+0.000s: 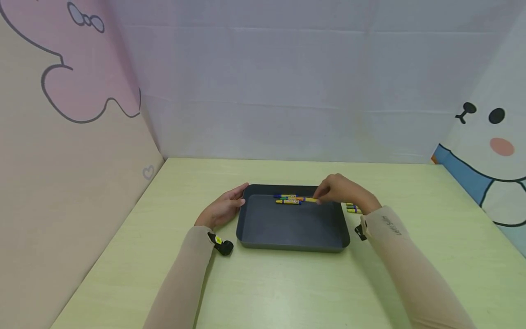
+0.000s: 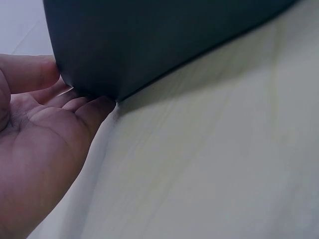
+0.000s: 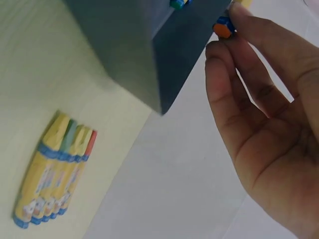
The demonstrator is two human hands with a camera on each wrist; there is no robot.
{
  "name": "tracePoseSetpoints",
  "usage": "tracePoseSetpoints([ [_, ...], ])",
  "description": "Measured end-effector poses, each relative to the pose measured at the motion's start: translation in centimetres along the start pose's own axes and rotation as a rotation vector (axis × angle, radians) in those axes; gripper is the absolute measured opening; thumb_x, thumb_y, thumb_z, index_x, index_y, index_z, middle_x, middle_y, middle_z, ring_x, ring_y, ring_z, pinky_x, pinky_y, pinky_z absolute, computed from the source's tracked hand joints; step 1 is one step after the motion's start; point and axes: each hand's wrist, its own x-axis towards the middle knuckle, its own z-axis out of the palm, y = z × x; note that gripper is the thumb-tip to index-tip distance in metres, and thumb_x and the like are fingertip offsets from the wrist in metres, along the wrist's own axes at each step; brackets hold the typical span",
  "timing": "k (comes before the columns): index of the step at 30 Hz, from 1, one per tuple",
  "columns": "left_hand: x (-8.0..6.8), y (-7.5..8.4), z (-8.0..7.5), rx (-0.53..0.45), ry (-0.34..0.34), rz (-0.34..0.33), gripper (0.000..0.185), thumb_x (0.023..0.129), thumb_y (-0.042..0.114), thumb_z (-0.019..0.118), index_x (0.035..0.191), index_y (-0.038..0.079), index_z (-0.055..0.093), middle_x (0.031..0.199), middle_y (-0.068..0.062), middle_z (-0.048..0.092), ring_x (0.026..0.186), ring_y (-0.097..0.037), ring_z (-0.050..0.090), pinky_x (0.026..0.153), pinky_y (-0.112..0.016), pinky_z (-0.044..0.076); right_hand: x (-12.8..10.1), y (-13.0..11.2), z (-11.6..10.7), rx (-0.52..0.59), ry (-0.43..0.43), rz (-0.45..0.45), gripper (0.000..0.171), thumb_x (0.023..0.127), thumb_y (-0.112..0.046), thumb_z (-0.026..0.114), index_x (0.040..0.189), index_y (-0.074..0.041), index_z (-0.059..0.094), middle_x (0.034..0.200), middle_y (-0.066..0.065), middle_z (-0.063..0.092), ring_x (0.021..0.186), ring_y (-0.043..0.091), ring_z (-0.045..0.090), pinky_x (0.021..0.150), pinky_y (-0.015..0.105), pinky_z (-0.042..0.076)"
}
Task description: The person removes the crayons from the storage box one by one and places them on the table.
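From the head view I see a pale green table (image 1: 287,283) boxed in by cartoon-printed walls, with my two sleeved arms reaching in from 6 o'clock. Starting at the left, my left hand (image 1: 223,208) rests against the far left corner of a dark grey tray (image 1: 287,228), at about 10 o'clock on the tray; its fingers are relaxed and fairly straight, the thumb up by the rim and the fingertips (image 2: 94,107) touching the tray's outer wall low down, so it steadies the tray without closing round it. The tray sits at the middle of the table. Inside it, along the far wall near 12 o'clock, lie a few crayons (image 1: 287,199) with yellow and blue wrappers, close together. My right hand (image 1: 343,194) hovers over the tray's far right corner, at about 2 o'clock, and pinches one orange crayon (image 3: 224,26) by its end between thumb and fingertips. Just beyond the tray's right edge, at 3 o'clock, a neat row of crayons on the table (image 3: 55,172) lies side by side, touching one another.
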Motion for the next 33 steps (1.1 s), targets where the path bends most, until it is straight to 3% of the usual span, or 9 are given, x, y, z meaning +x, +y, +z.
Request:
tracePoseSetpoints([
  [33,0.1,-0.2,-0.1,-0.019,0.005,-0.007,0.065,0.100,-0.004,0.036,0.156,0.012,0.007,0.162,-0.001,-0.012,0.148,-0.020,-0.014,0.121,-0.040,0.000,-5.0,4.7,-2.1,-0.019,0.059,0.059,0.017,0.086,-0.011,0.069,0.101,-0.006,0.076,0.097,0.007,0.072,0.083,0.014,0.066,0.072,0.033,0.055],
])
